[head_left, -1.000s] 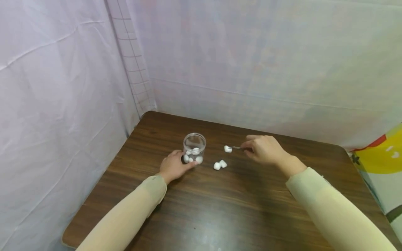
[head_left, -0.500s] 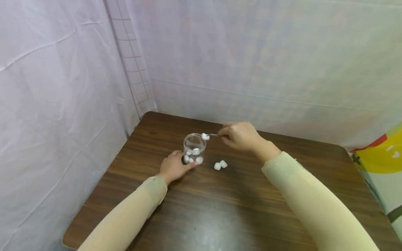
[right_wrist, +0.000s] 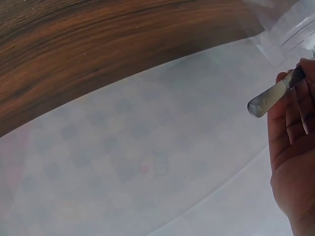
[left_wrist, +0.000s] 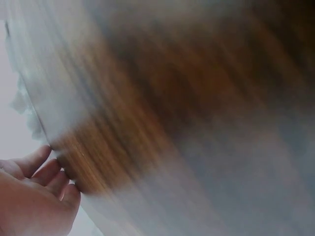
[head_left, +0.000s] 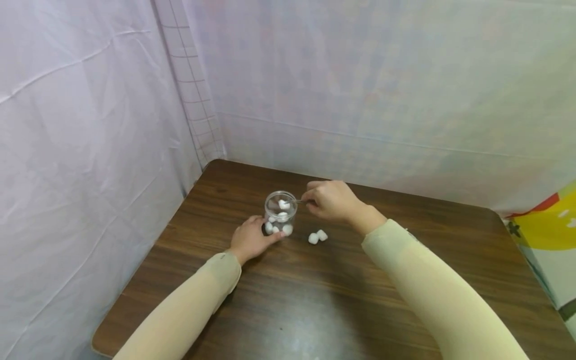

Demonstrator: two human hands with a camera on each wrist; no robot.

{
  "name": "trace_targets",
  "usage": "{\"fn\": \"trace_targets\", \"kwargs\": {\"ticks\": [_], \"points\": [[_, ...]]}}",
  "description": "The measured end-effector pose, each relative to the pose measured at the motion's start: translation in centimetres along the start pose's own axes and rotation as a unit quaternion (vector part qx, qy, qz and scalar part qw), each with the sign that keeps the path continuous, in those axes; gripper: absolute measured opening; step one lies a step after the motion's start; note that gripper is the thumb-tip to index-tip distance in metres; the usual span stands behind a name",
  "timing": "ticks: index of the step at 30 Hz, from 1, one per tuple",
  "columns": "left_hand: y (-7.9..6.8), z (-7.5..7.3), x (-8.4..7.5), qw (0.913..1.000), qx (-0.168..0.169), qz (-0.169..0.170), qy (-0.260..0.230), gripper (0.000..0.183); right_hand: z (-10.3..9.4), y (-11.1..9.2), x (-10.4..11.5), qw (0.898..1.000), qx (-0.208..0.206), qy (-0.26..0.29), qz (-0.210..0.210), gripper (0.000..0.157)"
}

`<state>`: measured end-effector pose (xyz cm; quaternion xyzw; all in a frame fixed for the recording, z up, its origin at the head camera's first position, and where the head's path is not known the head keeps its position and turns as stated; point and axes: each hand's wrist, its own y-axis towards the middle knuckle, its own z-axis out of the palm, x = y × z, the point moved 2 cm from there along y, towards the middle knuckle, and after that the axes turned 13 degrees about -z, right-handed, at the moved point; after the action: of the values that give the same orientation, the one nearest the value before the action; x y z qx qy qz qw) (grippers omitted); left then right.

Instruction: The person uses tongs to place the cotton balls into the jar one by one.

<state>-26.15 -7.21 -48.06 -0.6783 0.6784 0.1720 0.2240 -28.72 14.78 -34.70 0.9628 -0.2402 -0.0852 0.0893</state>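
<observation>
In the head view my left hand (head_left: 249,241) holds a clear plastic jar (head_left: 292,216) low down, thumb across the front and fingers along its left side. Several white cotton balls (head_left: 287,229) lie in the jar. My right hand (head_left: 332,200) pinches metal tweezers (head_left: 299,201) from the right. Their tip reaches the jar's mouth with one cotton ball (head_left: 284,204), which appears inside the rim; whether it is still gripped is too small to tell. The tweezers' rounded back end (right_wrist: 267,100) sticks out of my fingers in the right wrist view.
Two more cotton balls (head_left: 317,236) lie together on the brown wooden table (head_left: 252,300), right of the jar. White cloth (head_left: 382,100) hangs behind the table and on its left side. A yellow and red printed item (head_left: 551,225) is beyond the right edge.
My right hand has moved left, carrying the cotton ball in the tweezers off the table, up to the jar's rim, then down into its mouth. The left hand has stayed on the jar.
</observation>
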Motion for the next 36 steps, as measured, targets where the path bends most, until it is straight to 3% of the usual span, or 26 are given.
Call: {"fn": "trace_targets", "kwargs": {"ticks": [26, 36], "points": [[-0.2, 0.0, -0.3, 1.0000, 0.006, -0.001, -0.003, 0.082, 0.0, -0.4, 0.0, 1.000, 0.019, 0.001, -0.002, 0.018], [-0.1, 0.0, -0.4, 0.9999, 0.011, 0.001, 0.006, 0.084, -0.9, -1.6, -0.2, 1.000, 0.001, -0.004, -0.001, 0.019]]}}
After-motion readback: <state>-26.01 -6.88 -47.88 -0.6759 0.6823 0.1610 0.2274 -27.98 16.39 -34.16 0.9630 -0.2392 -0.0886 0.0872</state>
